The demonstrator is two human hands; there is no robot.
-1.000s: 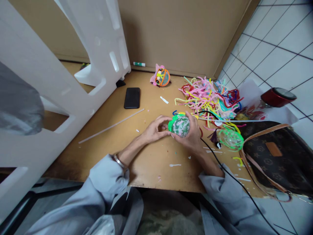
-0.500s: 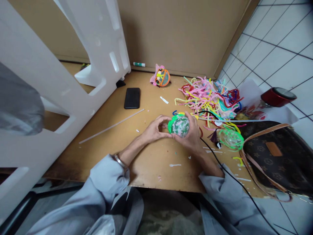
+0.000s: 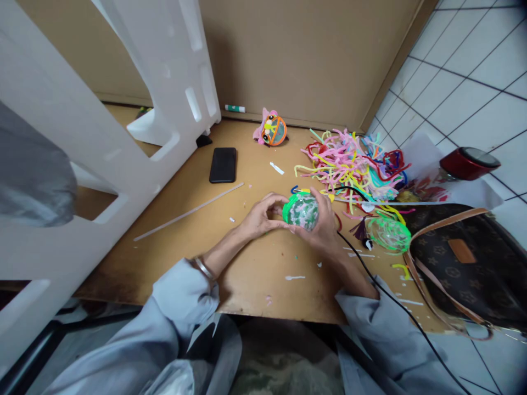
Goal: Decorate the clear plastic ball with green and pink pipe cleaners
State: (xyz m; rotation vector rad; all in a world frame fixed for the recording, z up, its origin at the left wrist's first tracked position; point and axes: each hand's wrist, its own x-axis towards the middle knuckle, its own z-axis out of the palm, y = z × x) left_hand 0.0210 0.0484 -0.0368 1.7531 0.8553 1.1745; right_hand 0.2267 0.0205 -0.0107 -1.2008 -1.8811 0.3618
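Observation:
A clear round ball with a bright green rim point(image 3: 303, 211) is held between my two hands above the table. My left hand point(image 3: 265, 215) grips the green rim on the ball's left side with thumb and fingertips. My right hand point(image 3: 323, 225) wraps round the ball's right side. Whitish and green stuff shows through its clear wall. A similar green-edged clear ball point(image 3: 389, 233) lies to the right, beside a dark tassel point(image 3: 360, 230). Behind my right hand is a heap of coloured fuzzy stems point(image 3: 349, 164).
A brown handbag point(image 3: 465, 263) and a red-lidded jar point(image 3: 469, 163) stand right. A black cable point(image 3: 382, 291) passes my right arm. A black phone-like slab point(image 3: 223, 165), decorated ball point(image 3: 274, 130), thin white stick point(image 3: 189, 212) and white plastic frame point(image 3: 164, 71) are also in view.

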